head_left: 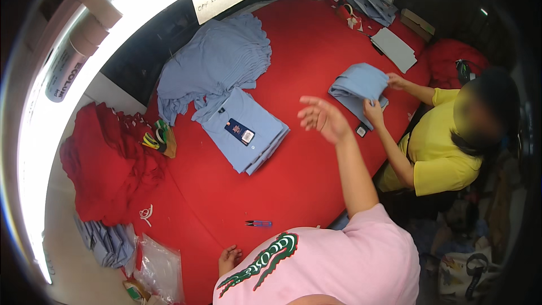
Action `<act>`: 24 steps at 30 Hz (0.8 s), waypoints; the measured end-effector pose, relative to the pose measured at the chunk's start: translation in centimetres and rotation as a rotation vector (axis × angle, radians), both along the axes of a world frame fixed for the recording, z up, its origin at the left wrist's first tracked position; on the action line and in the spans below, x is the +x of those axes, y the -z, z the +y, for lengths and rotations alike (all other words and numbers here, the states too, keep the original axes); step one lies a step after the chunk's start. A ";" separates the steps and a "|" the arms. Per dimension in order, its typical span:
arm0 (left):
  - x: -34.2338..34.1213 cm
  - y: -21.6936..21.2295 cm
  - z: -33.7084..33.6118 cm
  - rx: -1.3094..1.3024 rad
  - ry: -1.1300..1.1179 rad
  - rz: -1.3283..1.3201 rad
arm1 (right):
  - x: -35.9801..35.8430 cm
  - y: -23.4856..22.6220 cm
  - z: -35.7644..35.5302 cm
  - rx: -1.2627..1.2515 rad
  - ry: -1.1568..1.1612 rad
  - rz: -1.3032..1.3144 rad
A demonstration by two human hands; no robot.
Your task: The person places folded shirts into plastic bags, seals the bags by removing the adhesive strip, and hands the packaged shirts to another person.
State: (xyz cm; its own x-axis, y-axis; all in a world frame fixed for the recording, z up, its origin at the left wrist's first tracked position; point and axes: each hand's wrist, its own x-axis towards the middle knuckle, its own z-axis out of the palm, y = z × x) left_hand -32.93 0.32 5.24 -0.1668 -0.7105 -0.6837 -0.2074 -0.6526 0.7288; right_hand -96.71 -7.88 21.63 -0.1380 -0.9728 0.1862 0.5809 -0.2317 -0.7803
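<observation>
My right hand (324, 120) is raised over the red-covered table, fingers apart and holding nothing. Below and to its left lies a stack of folded light-blue shirts (262, 127), with a dark hang tag (240, 132) on the top one. My left hand (230, 258) rests at the near table edge, holding nothing I can see, its fingers loosely bent and apart. A small blue-handled thread snipper (258, 223) lies on the cloth ahead and to the right of it. Across from my right hand, a co-worker in yellow handles a folded light-blue garment (361, 82) with both hands.
A large heap of light-blue shirts (217, 51) lies at the far left. Red garments (104, 164) pile up at the left edge, above folded blue pieces (104, 243) and clear plastic bags (159, 268). White sheets (394, 49) and a cardboard box (418, 24) sit at the far right.
</observation>
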 end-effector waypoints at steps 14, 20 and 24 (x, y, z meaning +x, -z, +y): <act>2.9 0.1 -1.3 0.070 -0.077 0.248 | 25.1 -0.7 2.4 0.334 -0.772 0.288; 3.7 0.5 -0.9 0.021 -0.078 0.419 | 38.2 5.0 8.0 0.429 -0.990 0.606; 6.6 1.1 0.2 0.032 -0.092 0.443 | 40.7 6.9 8.7 0.426 -1.102 1.409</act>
State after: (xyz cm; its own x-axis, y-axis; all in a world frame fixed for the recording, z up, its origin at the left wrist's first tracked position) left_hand -26.37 0.48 4.13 -0.3857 -0.7154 -0.5826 0.1798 -0.6777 0.7130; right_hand -56.02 0.83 14.78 0.5411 -0.5093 -0.6692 -0.7462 0.0761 -0.6613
